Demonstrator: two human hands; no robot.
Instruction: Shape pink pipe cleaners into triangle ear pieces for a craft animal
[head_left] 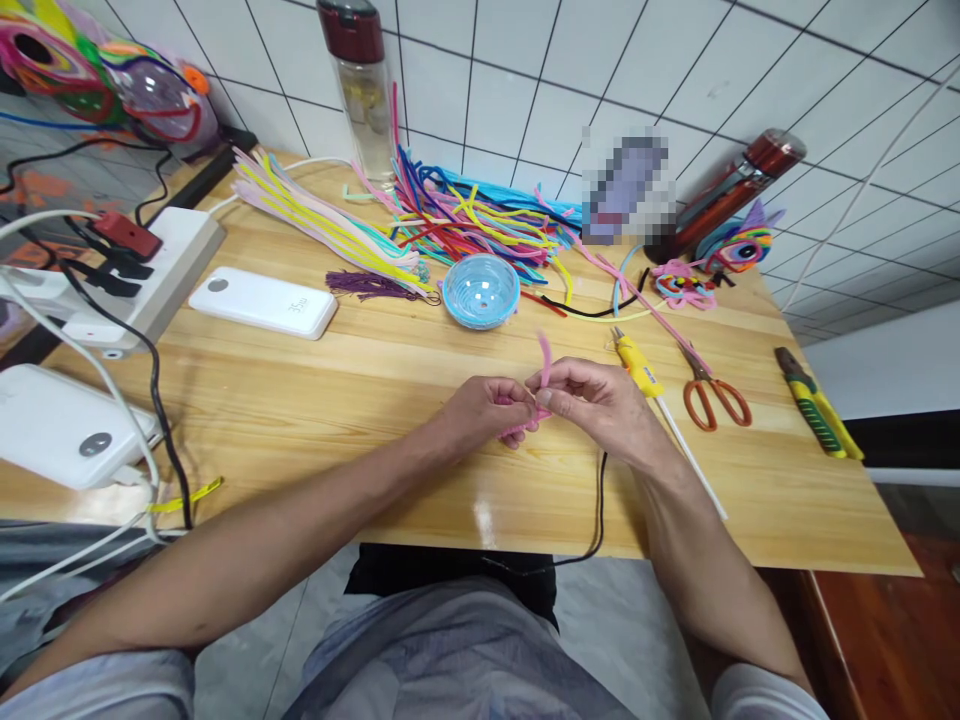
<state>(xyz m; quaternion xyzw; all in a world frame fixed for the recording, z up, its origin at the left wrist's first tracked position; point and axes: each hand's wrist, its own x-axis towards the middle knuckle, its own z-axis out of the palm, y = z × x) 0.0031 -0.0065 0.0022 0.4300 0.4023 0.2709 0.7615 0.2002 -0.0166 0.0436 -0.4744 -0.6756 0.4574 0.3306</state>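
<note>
A pink fuzzy piece [525,424] is held between both hands above the front middle of the wooden table. My left hand [496,408] is closed on its left part, fingers curled around it. My right hand [589,396] pinches it from the right with thumb and fingertips, and a pink strand [545,358] sticks up beside the fingers. Much of the piece is hidden by the fingers. Beyond the hands sits a blue coiled bowl [481,291]. To the right of my right hand lie a yellow glue gun [637,362] and orange-handled scissors [716,400].
Many coloured fuzzy stems [480,225] lie along the tiled wall, near a clear bottle [364,110] and a red flask [731,190]. White power banks [262,302] and a power strip [169,275] with cables are at left. Pliers [817,405] rest near the right edge.
</note>
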